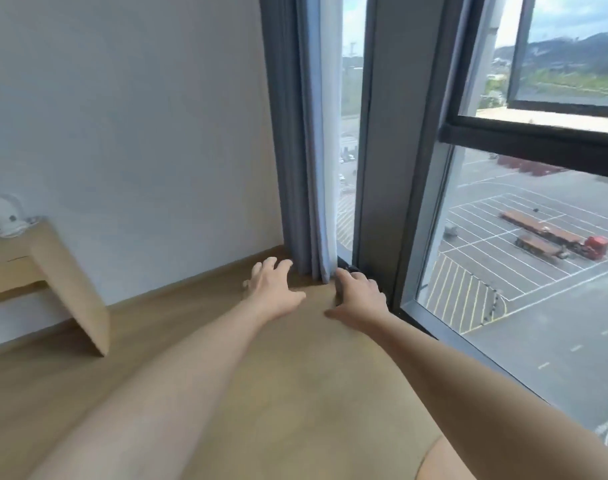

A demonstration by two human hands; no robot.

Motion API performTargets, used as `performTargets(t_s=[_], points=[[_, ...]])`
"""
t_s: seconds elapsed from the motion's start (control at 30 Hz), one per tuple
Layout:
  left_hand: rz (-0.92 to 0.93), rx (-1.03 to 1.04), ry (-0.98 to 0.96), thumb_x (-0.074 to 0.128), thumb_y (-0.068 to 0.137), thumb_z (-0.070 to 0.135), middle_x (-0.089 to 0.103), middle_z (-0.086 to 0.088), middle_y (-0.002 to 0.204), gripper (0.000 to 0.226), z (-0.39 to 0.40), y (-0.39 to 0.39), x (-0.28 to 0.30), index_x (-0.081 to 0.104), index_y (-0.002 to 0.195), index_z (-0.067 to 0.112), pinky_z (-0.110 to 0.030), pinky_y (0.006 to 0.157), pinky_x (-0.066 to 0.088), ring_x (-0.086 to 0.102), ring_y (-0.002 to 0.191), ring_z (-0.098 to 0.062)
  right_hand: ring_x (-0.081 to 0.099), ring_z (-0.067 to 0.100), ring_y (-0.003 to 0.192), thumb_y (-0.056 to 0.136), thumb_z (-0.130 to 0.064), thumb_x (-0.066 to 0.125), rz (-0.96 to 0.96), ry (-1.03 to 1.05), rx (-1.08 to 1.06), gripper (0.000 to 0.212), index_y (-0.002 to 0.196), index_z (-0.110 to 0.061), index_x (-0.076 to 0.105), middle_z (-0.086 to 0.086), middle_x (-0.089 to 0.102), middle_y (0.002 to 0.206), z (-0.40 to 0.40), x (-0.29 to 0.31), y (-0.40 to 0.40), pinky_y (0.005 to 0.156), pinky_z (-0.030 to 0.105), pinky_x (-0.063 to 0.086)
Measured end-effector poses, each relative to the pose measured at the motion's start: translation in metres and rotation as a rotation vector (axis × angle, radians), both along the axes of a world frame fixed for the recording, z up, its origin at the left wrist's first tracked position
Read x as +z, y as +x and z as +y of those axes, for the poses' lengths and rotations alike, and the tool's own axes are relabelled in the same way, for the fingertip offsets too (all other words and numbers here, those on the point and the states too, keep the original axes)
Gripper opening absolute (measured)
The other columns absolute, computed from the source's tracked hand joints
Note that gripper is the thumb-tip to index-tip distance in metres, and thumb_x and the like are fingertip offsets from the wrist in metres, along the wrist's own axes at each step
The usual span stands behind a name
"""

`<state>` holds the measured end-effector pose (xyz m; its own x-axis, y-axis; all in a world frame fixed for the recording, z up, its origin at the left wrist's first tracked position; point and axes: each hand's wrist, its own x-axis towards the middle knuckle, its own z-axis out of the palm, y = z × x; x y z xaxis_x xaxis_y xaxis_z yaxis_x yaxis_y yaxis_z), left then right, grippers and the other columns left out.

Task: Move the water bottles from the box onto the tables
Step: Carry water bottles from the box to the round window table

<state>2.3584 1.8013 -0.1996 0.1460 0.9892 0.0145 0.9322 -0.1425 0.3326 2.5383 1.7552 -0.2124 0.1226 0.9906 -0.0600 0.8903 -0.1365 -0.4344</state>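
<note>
A wide window point(524, 237) fills the right half of the view and serves as the anchor for everything else; through it a car park with a red truck lies far below. Left of the window runs a pale wall point(129, 126), and below both spreads a light wooden floor point(288, 393). At the window's left edge hangs a grey-blue curtain point(306, 140), reaching down to the floor. Far left of the window, against the wall, stands a light wooden table point(53, 265) with a small white spotted object point(1, 216) on its top; it is too blurred to name. Two bare forearms stretch forward towards the foot of the curtain. The left hand point(273, 289) hovers just left of the curtain's hem, fingers spread wide and holding nothing. The right hand point(358, 296) is just right of the hem, near the window's lower frame, also spread and empty; a small dark object point(351, 270) sits by its fingertips, and whether they touch it cannot be told. No box and no water bottles appear anywhere in view, so their place is unknown. The task seems to be between carries, or not yet begun, with both hands free. The next move likely calls for turning the head away from the window to find the box, then closing a hand round a bottle.
</note>
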Motion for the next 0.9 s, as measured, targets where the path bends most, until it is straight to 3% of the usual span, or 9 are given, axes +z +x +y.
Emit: performTargets(t_s=[0.17,0.43,0.6,0.9], points=[[0.004,0.205,0.015,0.068,0.084,0.054,0.021,0.000,0.167,0.079,-0.011,-0.173,0.000,0.035,0.154,0.034,-0.050,0.119,0.031,0.017,0.153,-0.025,0.037,0.031,0.137,0.078,-0.046,0.080,-0.040,0.001,0.213,0.098,0.157,-0.033,0.024,0.003,0.040,0.151,0.032,0.004,-0.166,0.105,0.047,0.042],[0.062,0.501,0.005,0.068,0.087,0.052,0.025,-0.004,0.163,0.076,-0.063,-0.429,0.005,0.037,0.153,0.030,-0.052,0.119,0.029,0.020,0.150,-0.032,0.039,0.031,0.136,0.076,-0.049,0.080,-0.072,0.043,0.560,0.097,0.155,-0.035,0.027,0.003,0.042,0.150,0.048,0.007,-0.446,0.103,0.047,0.041],[0.096,0.684,-0.043,0.063,0.089,0.049,0.015,-0.002,0.168,0.074,-0.107,-0.558,0.001,0.032,0.154,0.032,-0.056,0.119,0.024,0.010,0.154,-0.031,0.039,0.032,0.136,0.076,-0.046,0.079,-0.091,0.030,0.806,0.095,0.155,-0.034,0.027,0.005,0.042,0.149,0.037,0.002,-0.594,0.103,0.049,0.040],[0.109,1.040,-0.062,0.063,0.087,0.057,0.021,-0.001,0.166,0.075,-0.145,-0.753,-0.014,0.034,0.152,0.036,-0.055,0.116,0.029,0.020,0.150,-0.030,0.040,0.033,0.134,0.079,-0.043,0.078,-0.095,0.054,1.165,0.096,0.157,-0.035,0.022,0.007,0.043,0.147,0.038,-0.012,-0.829,0.103,0.048,0.041]])
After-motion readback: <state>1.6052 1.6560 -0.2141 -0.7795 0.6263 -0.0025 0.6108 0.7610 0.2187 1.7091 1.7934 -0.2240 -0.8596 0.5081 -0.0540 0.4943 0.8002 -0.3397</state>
